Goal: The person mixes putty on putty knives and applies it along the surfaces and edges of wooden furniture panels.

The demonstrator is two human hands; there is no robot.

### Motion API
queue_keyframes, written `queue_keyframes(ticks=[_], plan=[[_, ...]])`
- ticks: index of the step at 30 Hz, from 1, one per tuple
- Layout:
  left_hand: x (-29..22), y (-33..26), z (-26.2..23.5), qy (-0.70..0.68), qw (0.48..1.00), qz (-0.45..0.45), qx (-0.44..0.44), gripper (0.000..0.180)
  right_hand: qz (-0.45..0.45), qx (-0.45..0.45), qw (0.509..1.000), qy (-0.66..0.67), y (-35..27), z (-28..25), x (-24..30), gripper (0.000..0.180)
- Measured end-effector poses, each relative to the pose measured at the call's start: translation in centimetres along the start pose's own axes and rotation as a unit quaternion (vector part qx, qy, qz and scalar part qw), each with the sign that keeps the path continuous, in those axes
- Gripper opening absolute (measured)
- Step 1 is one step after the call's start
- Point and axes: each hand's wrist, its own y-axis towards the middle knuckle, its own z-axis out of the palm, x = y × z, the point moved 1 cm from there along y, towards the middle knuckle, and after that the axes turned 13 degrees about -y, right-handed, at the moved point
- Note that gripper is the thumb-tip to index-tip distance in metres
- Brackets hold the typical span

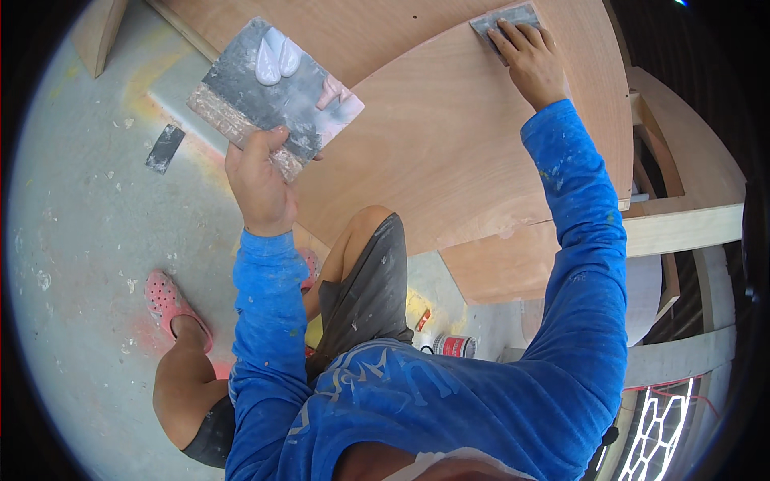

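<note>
My left hand [263, 186] is closed on the near edge of a square, grey-smeared putty board [241, 76]. Thick white putty [277, 62] lies in lobes near the board's far edge, and a smaller pinkish dab [330, 92] sits at its right side. At the upper right, my right hand [536, 70] grips a flat grey putty spreader [491, 28]. Its fingers lie across the blade, which rests against the curved plywood panel [433, 152] near the panel's far edge. Whether putty is under the spreader is hidden.
A dark rectangular plate [165, 148] lies on the stained grey floor [88, 232] at left. My pink clog [170, 301] stands nearby. A can with a red label [455, 346] sits below the panel. Open wooden framing [690, 228] runs along the right side.
</note>
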Motion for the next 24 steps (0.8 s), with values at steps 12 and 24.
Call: queue_keyframes(ticks=[12, 24], plan=[[0.1, -1.5, 1.5, -0.025, 0.999, -0.02, 0.001, 0.018, 0.167, 0.086, 0.924, 0.333, 0.0, -8.2, 1.3, 0.028], [-0.9, -2.9, 1.6, -0.018, 1.0, -0.008, 0.011, 0.023, 0.173, -0.079, 0.808, 0.558, -1.6, -16.6, 8.4, 0.056]])
